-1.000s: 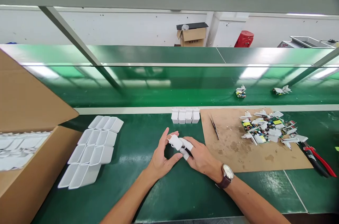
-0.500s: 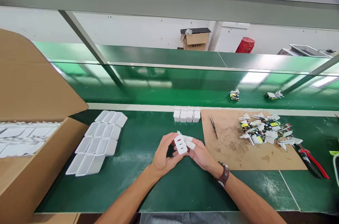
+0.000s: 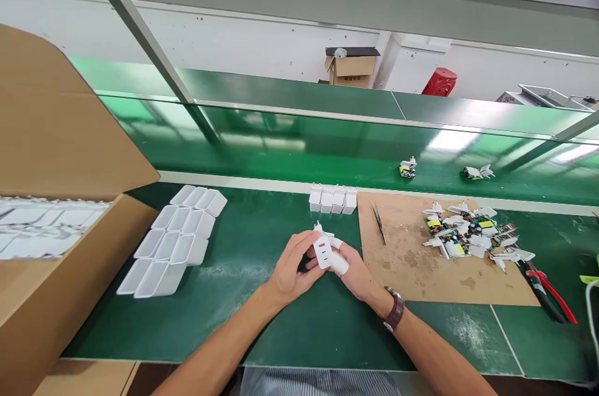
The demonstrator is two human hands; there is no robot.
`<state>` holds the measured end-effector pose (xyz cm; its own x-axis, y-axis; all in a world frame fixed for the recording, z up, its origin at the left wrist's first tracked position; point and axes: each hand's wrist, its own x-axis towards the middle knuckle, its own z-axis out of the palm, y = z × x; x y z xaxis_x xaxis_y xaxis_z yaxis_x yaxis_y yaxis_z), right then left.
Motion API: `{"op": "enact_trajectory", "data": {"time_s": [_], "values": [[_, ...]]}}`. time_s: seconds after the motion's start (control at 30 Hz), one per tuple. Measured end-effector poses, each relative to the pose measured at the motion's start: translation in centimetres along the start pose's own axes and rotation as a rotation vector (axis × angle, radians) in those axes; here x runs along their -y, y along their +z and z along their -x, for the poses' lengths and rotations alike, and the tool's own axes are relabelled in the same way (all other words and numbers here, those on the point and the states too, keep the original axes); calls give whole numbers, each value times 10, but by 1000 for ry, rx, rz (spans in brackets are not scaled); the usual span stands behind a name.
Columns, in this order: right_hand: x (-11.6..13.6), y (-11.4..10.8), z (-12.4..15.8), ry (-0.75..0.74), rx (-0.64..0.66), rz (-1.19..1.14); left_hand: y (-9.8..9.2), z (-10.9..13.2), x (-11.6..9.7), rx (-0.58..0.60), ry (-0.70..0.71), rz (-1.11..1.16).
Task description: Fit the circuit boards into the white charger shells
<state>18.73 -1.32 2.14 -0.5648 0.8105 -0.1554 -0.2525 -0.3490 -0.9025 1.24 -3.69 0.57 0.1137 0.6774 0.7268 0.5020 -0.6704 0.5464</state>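
Note:
Between my two hands, above the green bench, is a white charger [image 3: 322, 252] with a red port and other slots on its face. Its prongs point away from me. My left hand [image 3: 294, 265] grips the charger from the left with thumb and fingers. From the right, my right hand [image 3: 352, 268] holds it too; white covers sit on its thumb and a finger. Beyond the hands stands a short row of white charger housings [image 3: 332, 199]. To the left, several open white housings [image 3: 173, 240] are set out in rows.
At left is an open cardboard box [image 3: 88, 259] of white parts. On the right, a brown board [image 3: 397, 271] carries tweezers [image 3: 379, 223] and a pile of circuit boards [image 3: 463, 231]. Red-handled pliers [image 3: 547, 290] lie at its edge. Two more circuit assemblies [image 3: 407, 168] sit behind.
The charger has tilted slightly, its face turning a little in my fingers. My right thumb has shifted along its side. The camera view has tipped slightly.

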Motion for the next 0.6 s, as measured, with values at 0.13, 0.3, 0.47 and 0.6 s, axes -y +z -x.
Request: {"op": "enact_trajectory", "data": {"time_s": [0.13,0.3,0.47,0.6], "values": [[1,2,-1,58,-107,52,0,1,-2,47,-20,15],[-3,-3,-5,101,-111,-41,-1,0,-3,52,-51,27],[-3,-4,-4,101,-87,-42,-1,1,-1,61,-52,43],[-2,-3,-4,106,-81,-59,-1,1,0,60,-53,51]]}}
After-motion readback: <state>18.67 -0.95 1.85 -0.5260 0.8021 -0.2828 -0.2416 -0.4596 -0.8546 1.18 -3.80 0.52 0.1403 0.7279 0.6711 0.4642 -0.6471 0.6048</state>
